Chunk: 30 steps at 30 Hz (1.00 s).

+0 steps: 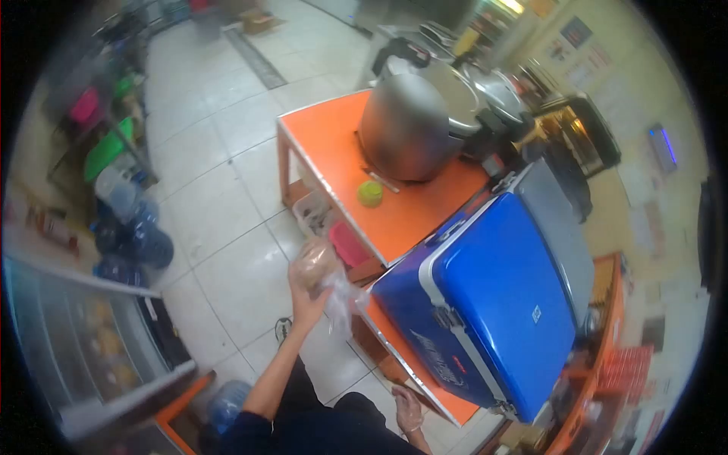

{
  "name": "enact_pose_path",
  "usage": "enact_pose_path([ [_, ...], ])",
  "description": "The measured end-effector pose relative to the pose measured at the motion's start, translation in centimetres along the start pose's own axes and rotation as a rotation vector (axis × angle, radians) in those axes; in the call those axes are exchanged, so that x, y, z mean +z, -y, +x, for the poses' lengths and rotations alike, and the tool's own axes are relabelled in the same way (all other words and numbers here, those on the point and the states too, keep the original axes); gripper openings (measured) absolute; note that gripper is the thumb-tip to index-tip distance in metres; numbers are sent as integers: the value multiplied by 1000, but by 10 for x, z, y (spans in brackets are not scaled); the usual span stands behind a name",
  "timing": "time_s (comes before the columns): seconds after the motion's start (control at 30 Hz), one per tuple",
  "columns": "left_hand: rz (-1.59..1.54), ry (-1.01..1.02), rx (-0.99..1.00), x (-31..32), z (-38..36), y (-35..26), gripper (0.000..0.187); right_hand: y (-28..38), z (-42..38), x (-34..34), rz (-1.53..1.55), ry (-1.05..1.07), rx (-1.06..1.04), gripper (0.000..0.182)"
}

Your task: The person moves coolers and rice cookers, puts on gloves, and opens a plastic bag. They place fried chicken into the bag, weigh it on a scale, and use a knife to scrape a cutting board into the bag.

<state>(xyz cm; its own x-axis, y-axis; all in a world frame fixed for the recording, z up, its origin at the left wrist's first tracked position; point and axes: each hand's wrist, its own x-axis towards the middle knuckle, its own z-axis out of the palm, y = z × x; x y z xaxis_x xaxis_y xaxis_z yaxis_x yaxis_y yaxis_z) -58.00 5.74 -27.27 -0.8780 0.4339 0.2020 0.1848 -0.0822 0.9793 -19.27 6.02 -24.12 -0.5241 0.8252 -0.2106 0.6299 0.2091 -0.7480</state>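
My left hand (pixel 305 301) is reached out over the floor, closed around a clear plastic bag (pixel 341 307) with something pale brown inside. The loose end of the bag hangs to the right, close to the edge of the orange table (pixel 326 144). What the bag contains is too blurred to name. Low down beside the table's near corner is my right hand (pixel 408 411), in what looks like a thin clear glove. Its fingers are loosely bent and apart, and nothing shows in them.
A large blue cooler box (pixel 500 296) sits on the near orange surface. Behind it stand a metal pot (pixel 406 125) and a small yellow-green object (pixel 370 193). A pink container (pixel 349 243) is on the shelf below. Water jugs (pixel 152 244) and a glass display case (pixel 91 341) line the left.
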Motion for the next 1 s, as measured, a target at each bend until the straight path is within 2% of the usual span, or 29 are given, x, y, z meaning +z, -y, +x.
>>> enact_pose_path([
  [0.1,127,192,117,57,102,-8,74,-15,-49,28,36,-97,310,19],
  [0.17,280,393,258,101,137,-15,65,-32,-106,56,102,-241,505,19],
  [0.2,380,412,449,123,144,1,60,-30,-123,65,136,-322,595,19],
  [0.27,521,428,876,175,155,46,50,3,-154,76,-8,-216,831,26],
  [0.3,383,526,876,187,155,49,46,28,-166,82,-68,-165,954,31],
  [0.33,493,592,886,207,154,95,48,31,-186,101,-56,-213,1017,31],
  [0.37,227,686,704,221,159,87,50,34,-202,123,1,-325,1064,32],
  [0.4,224,736,686,232,170,92,50,35,-217,146,58,-428,1118,32],
  [0.47,370,740,763,241,193,102,49,42,-232,188,171,-573,1232,33],
  [0.63,579,593,853,236,220,88,49,44,-248,261,441,-729,1433,36],
  [0.73,522,495,912,216,166,62,48,25,-268,288,566,-752,1497,38],
  [0.8,462,502,918,199,109,39,48,11,-280,301,653,-766,1531,40],
  [0.93,360,676,927,162,-40,15,48,-43,-315,316,783,-865,1561,43],
  [1.0,330,898,777,144,-125,13,49,-82,-340,308,806,-949,1558,45],
])
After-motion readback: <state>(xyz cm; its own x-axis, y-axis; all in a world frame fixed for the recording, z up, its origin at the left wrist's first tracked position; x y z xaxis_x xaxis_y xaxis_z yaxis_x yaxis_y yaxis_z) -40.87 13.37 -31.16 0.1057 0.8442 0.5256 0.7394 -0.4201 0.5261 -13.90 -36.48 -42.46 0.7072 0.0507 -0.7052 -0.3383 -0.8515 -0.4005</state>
